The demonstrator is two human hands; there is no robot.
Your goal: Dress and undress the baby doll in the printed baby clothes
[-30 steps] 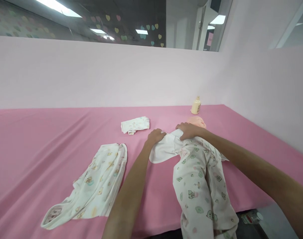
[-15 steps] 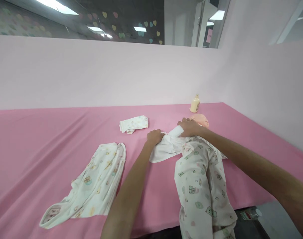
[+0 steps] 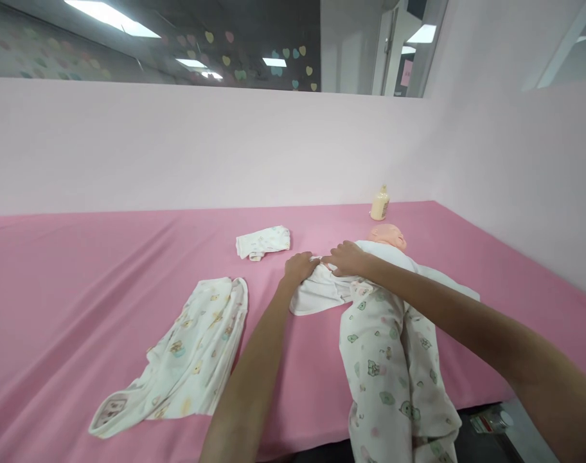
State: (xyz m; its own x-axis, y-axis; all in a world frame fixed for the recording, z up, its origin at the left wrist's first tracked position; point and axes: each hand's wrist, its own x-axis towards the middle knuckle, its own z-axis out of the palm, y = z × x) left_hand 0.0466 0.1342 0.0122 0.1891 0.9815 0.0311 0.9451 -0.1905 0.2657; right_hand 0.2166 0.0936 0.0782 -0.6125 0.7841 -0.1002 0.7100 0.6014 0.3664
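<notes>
A white cloth garment [image 3: 317, 292] lies on the pink-covered table. My left hand [image 3: 300, 267] is closed on its upper left edge. My right hand [image 3: 349, 258] reaches in from the right, with its fingers bent onto the same cloth close to my left fingertips. More white fabric [image 3: 440, 280] spreads out beyond and right of my right forearm. Below it, pale printed pants [image 3: 384, 366] run toward me and hang over the front edge of the table. A rounded peach-coloured object [image 3: 388, 235] rests just behind the white fabric; its kind is unclear.
An unfolded printed baby garment [image 3: 187, 354] lies to the left. Farther back is a small folded printed cloth [image 3: 263, 242]. A yellowish bottle [image 3: 380, 203] stands near the pale wall [image 3: 201, 148]. A clear container [image 3: 491, 421] sits below the front edge of the pink table cover [image 3: 105, 276].
My right hand has moved left and slightly down, close to my left hand. The raised white strip between my hands has gone, and more white fabric shows at the right. My left hand stays in place.
</notes>
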